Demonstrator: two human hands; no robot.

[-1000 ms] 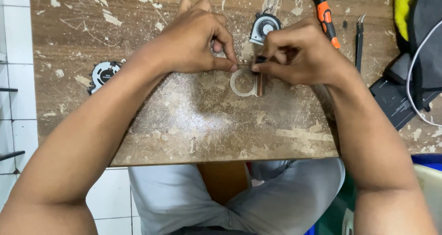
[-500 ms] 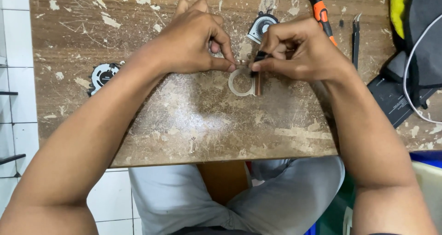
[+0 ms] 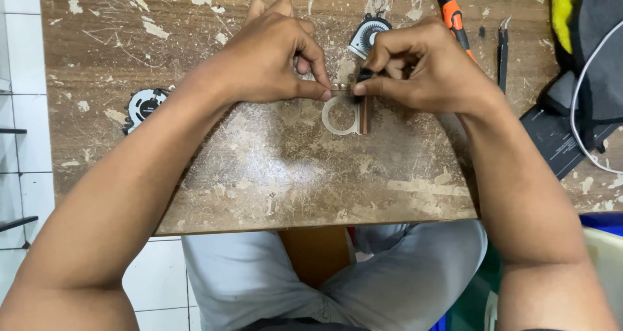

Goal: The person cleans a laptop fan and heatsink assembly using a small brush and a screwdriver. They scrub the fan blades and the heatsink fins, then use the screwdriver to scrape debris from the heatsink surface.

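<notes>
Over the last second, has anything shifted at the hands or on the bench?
Barely. Both hands drifted slightly up the bench together, the left hand and right hand still pinching the small part between their fingertips; nothing was let go. The heat-sink piece, both fans, the orange screwdriver and tweezers lie where they were.

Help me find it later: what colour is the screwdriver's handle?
Orange and black, on the screwdriver in the head view.

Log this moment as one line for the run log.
left hand: pinching copper heat pipe | right hand: pinching same part | fans, screwdriver: on bench
</notes>
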